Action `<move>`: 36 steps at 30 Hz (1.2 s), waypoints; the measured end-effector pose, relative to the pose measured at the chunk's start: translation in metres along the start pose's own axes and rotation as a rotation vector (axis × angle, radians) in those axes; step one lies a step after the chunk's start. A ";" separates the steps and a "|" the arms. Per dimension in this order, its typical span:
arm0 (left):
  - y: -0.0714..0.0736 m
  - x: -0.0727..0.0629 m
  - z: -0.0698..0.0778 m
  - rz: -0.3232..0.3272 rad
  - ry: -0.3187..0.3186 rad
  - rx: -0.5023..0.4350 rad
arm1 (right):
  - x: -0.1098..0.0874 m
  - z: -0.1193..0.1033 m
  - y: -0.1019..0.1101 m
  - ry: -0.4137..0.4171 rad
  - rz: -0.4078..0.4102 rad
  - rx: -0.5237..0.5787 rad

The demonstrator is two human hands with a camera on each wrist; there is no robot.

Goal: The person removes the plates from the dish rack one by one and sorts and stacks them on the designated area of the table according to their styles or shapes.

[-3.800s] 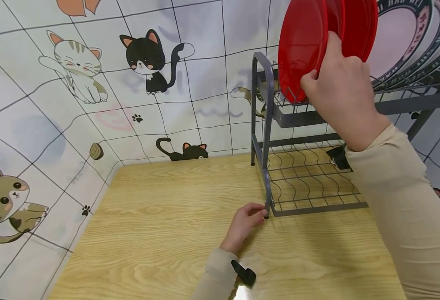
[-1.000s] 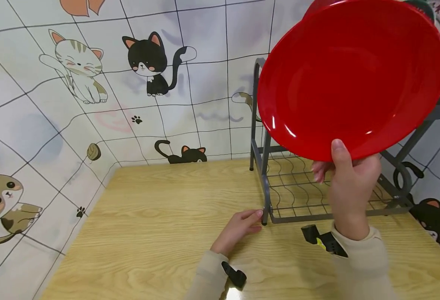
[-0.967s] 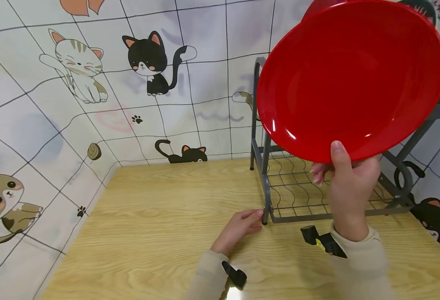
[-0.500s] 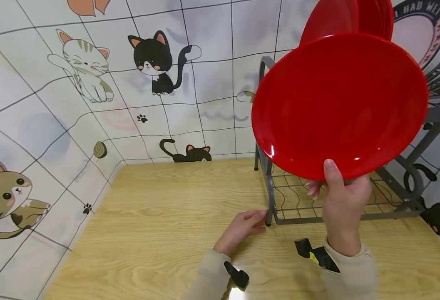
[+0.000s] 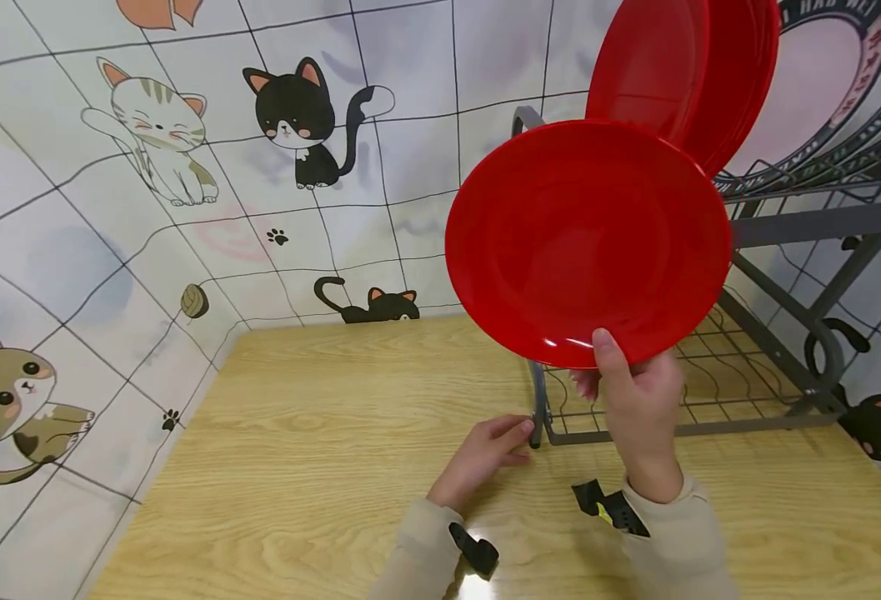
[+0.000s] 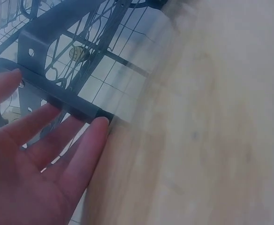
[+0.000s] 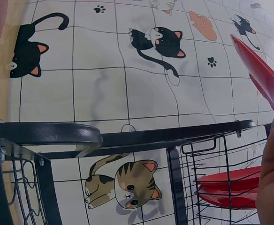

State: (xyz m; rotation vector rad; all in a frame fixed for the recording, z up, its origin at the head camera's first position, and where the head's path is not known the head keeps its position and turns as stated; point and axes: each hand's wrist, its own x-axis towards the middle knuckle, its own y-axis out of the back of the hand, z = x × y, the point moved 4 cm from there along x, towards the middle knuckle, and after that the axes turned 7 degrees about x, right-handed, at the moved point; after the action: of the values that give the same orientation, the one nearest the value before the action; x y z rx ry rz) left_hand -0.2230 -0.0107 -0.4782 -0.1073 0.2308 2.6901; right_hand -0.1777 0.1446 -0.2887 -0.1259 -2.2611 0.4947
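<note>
A red plate [image 5: 586, 233] is held up in front of the dish rack [image 5: 823, 223], its face toward the head camera. My right hand [image 5: 643, 408] grips its lower rim, thumb on the face and fingers behind. In the right wrist view the plate [image 7: 259, 70] appears edge-on at the right. My left hand [image 5: 481, 458] stays at the foot of the rack's front left leg. The left wrist view has the thumb on one side of that grey leg [image 6: 76, 105] and the fingers [image 6: 87, 150] on the other, some fingertips hidden behind it.
More red plates [image 5: 650, 75] stand in the rack's upper tier, beside white plates with dark patterned rims [image 5: 808, 92]. The wire lower tier [image 5: 740, 367] lies just above the wooden tabletop [image 5: 320, 442]. Cat-printed tiled walls [image 5: 425, 167] enclose the back and left.
My right hand took a red plate from the upper tier and turned its face toward the head camera. Over the last second it moved down and left. The left hand stayed at the leg.
</note>
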 end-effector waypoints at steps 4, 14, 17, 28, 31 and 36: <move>0.002 0.000 0.004 -0.002 -0.029 0.095 | 0.000 -0.003 -0.007 0.005 -0.057 -0.051; 0.028 -0.007 0.036 -0.005 -0.129 0.217 | 0.005 -0.004 -0.003 0.023 -0.103 -0.066; 0.042 -0.019 0.060 0.045 -0.148 0.200 | 0.004 -0.001 -0.002 0.010 -0.116 -0.054; 0.081 -0.059 0.115 0.245 -0.334 0.190 | -0.001 0.009 0.004 -0.075 -0.174 -0.208; 0.085 -0.073 0.129 0.383 -0.375 0.211 | 0.000 0.010 0.004 -0.094 -0.188 -0.249; 0.083 -0.088 0.141 0.486 -0.413 0.199 | -0.003 0.013 0.001 -0.182 -0.254 -0.327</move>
State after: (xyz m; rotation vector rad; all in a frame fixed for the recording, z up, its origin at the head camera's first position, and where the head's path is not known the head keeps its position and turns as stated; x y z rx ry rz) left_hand -0.1849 -0.0966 -0.3175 0.6355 0.4369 3.0556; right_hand -0.1860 0.1405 -0.2988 0.0444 -2.4767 -0.0008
